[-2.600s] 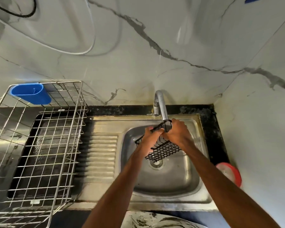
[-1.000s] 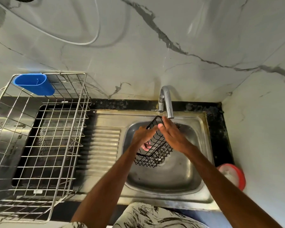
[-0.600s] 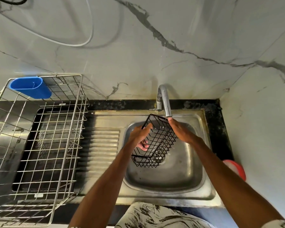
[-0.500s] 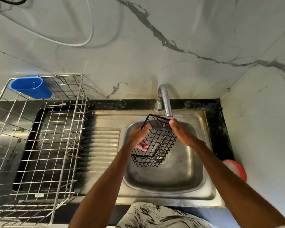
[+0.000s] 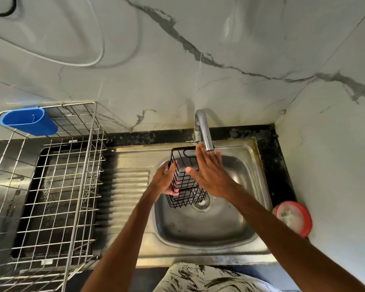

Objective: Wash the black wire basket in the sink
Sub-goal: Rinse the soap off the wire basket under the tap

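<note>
Head: wire basket (image 5: 184, 192) in left hand (image 5: 164, 182)

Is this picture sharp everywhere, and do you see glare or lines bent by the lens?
Head view: the wide lens makes the dish rack wires lean outward. Head view: a soft glare patch lies on the wall at upper right, and the sink shines. Head view: the drainboard ribs are smeared; the black wire basket is fairly sharp.

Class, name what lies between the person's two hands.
The black wire basket lies between the left hand and the right hand, held over the sink, as the head view shows.
</note>
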Demonstrator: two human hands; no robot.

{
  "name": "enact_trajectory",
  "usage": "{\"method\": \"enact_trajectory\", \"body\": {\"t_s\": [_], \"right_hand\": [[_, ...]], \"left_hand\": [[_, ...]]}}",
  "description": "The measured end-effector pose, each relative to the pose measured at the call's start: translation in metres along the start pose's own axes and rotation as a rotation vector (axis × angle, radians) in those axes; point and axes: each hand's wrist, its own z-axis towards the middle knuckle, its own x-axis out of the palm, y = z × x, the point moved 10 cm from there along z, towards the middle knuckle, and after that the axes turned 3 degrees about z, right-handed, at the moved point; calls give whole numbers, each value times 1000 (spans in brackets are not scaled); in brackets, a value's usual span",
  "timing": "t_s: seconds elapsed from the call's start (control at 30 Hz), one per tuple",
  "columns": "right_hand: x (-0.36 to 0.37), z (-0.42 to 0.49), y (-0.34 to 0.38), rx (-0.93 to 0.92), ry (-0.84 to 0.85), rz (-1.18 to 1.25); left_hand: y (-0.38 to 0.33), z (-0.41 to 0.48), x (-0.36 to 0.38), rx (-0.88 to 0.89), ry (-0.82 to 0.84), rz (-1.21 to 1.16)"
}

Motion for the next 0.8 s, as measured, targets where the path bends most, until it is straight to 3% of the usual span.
{"method": "enact_trajectory", "body": {"t_s": [0.13,0.2,0.4,0.6,0.8], "right_hand": [[4,-3,32,-137,-36,-71],[2,-3,29,-169,-31,-33],[-5,1,-68,153,23,104],[5,-5,-8,31,28,157],[-5,-1,19,-94,-40,37]], "left_hand": [[-5,0,9,133,36,31],[1,-1,8,116,15,10],[11,-7,10,9,-39,-53],[-6,-10,23,-136,-66,-56],[-18,0,35,-218,66,-131]]}}
